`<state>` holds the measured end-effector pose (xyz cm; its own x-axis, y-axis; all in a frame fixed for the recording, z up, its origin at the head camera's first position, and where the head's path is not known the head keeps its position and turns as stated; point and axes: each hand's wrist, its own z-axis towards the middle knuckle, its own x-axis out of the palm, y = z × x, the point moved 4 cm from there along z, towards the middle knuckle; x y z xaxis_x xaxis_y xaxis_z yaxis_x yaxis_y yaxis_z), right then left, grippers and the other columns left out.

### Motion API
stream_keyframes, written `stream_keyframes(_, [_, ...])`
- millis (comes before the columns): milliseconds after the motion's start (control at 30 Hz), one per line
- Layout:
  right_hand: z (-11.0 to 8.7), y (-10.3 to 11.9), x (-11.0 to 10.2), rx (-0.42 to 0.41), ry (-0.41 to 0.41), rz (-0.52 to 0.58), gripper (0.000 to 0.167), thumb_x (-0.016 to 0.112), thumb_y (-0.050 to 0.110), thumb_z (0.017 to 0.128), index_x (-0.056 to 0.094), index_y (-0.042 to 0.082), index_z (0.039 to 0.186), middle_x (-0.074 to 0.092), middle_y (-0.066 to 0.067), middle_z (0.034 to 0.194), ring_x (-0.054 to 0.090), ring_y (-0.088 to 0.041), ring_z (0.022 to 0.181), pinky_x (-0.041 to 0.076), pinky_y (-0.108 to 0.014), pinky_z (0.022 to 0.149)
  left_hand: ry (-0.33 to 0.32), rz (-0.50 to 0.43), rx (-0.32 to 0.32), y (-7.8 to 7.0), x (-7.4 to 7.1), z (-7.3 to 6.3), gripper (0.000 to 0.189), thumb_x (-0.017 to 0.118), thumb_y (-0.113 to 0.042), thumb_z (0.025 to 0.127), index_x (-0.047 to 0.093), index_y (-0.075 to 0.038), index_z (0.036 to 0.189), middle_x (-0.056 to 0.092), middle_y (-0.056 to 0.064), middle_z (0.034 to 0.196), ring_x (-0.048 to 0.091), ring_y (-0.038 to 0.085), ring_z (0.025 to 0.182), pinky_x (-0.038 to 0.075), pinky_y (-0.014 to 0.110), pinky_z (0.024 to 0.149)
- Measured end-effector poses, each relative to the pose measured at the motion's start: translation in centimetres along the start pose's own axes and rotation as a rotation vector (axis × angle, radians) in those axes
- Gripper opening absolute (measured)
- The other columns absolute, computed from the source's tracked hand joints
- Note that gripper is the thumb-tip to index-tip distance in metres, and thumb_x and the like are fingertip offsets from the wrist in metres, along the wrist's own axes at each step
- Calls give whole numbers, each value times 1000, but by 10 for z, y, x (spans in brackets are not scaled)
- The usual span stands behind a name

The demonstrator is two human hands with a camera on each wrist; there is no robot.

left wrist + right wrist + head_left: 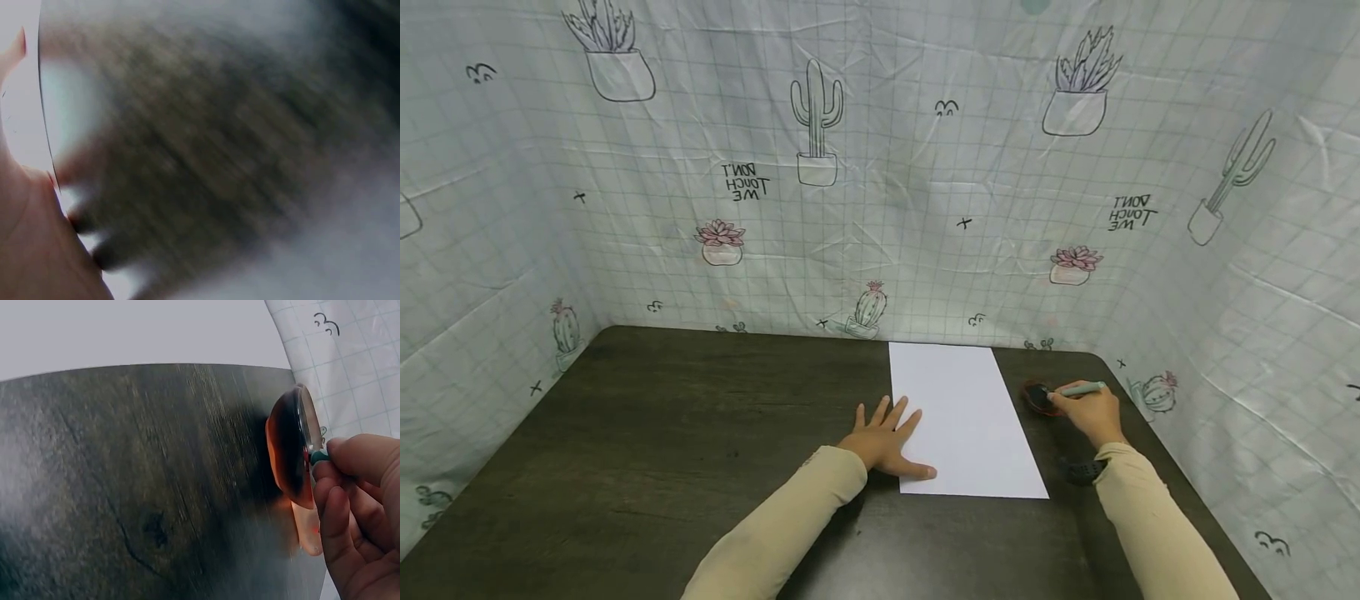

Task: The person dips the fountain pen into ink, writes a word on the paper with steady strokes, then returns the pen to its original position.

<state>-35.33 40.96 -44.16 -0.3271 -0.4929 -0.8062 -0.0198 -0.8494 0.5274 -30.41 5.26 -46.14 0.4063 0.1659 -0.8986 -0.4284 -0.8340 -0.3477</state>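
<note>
A white sheet of paper [973, 417] lies lengthwise on the dark table. My left hand [883, 442] rests with spread fingers across its left edge, the thumb on the paper. To the right of the sheet, my right hand [1093, 412] pinches a slim pale green pen-like stick [1084, 388] between thumb and fingertips. Its lower end meets a small round dish [1037, 398], dark inside with an orange-red rim. In the right wrist view the dish [286, 447] looks glossy and translucent reddish-brown; the stick's tip is mostly hidden. The left wrist view is largely blurred, showing the palm [37, 244].
The dark wood-grain table [647, 433] stretches left of the paper. Behind it and on both sides hangs a pale gridded cloth [910, 183] printed with cacti. A black band [1081, 472] sits at my right wrist, near the table's right edge.
</note>
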Motion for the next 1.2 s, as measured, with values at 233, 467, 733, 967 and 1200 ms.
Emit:
stream_keyframes(233, [-2, -1, -4, 25, 15, -17, 27, 71, 25, 86, 74, 0, 92, 72, -15, 81, 64, -37, 80, 52, -49, 68, -3, 3, -5, 1, 1, 1, 98, 52, -74, 81, 9, -28, 156, -3, 1, 162, -8, 29, 148, -5, 60, 113])
stream_keyframes(467, [-4, 4, -2, -13, 56, -32, 23, 69, 24, 86, 74, 2, 89, 69, -3, 66, 62, -18, 60, 49, -34, 54, -11, 4, -12, 2, 1, -1, 98, 52, -74, 81, 10, -27, 156, -2, 1, 162, -6, 29, 148, -4, 60, 114])
stream_keyframes(733, [-4, 3, 2, -10, 34, -44, 24, 70, 25, 86, 74, 2, 91, 72, -13, 80, 66, -32, 72, 52, -43, 60, -13, -21, 4, 5, 8, 6, 99, 48, -79, 79, 10, -29, 156, -3, 0, 162, -7, 29, 148, -5, 60, 113])
stream_keyframes(967, [-5, 2, 1, 31, -17, -29, 25, 69, 26, 87, 74, 2, 91, 72, -12, 78, 66, -35, 77, 52, -48, 67, -9, -6, 1, -1, 1, -2, 98, 54, -72, 81, 10, -27, 156, -2, 1, 162, -7, 28, 148, -4, 59, 114])
stream_keyframes(1200, [-5, 16, 0, 54, -54, 134, 29, 67, 29, 90, 74, 3, 99, 74, -8, 82, 65, -11, 68, 52, -32, 63, -14, 5, 0, -1, 1, -1, 97, 53, -73, 82, 10, -27, 156, -2, 2, 162, -6, 30, 148, -4, 61, 113])
